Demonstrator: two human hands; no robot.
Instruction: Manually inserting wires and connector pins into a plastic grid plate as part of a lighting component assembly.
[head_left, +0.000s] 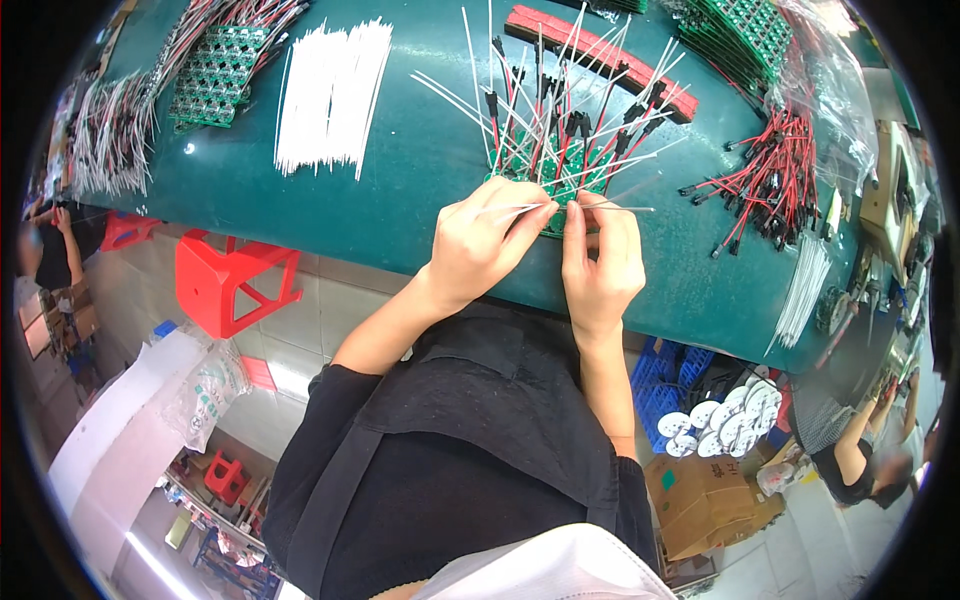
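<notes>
At the table's near edge, my left hand (490, 232) pinches thin white wire-like strips (512, 208), whose ends stick out to the left over its fingers. Close beside it, my right hand (603, 255) is closed at thumb and forefinger on a pale thin strip (630, 209) that points right. Both sets of fingertips nearly meet over a green circuit board panel (552, 228). From that panel rise red and black wires with black connectors (575, 122), with more long white strips fanning out among them. My fingers hide part of the panel's near edge.
A red foam bar (600, 60) lies behind the panel. White strips (332, 98) are piled left, with wired boards (215, 78) farther left. Red-black leads (770, 170), another strip bundle (803, 290) and stacked green boards (735, 40) are right. A red stool (225, 280) stands by the table.
</notes>
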